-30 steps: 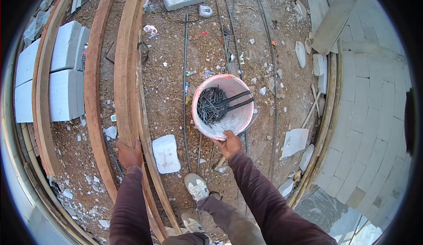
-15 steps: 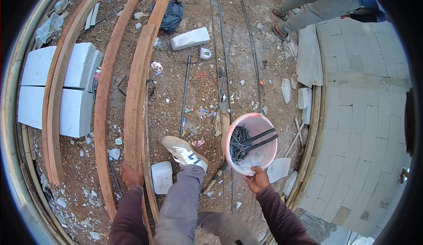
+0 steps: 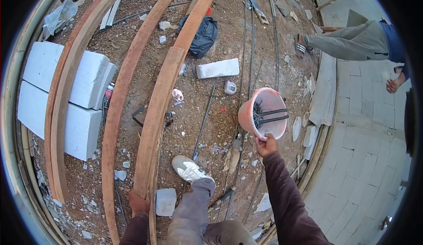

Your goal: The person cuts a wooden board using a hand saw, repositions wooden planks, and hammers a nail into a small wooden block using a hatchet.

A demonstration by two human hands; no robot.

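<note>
Longest of all, the timber point(image 3: 158, 113) runs forward from the left grip point(image 3: 139, 202), which is closed on its near end, seemingly to steady it, while the smaller pink bucket point(image 3: 246, 117) sits just ahead of the right grip point(image 3: 267, 146), pinched firmly at the rim, likely so its mouth stays up around the black-handled tool point(image 3: 274, 112) and loose nails point(image 3: 257, 113). Ahead and left of the right grip, the tape measure point(image 3: 230, 87) bears markings too small to read.
</note>
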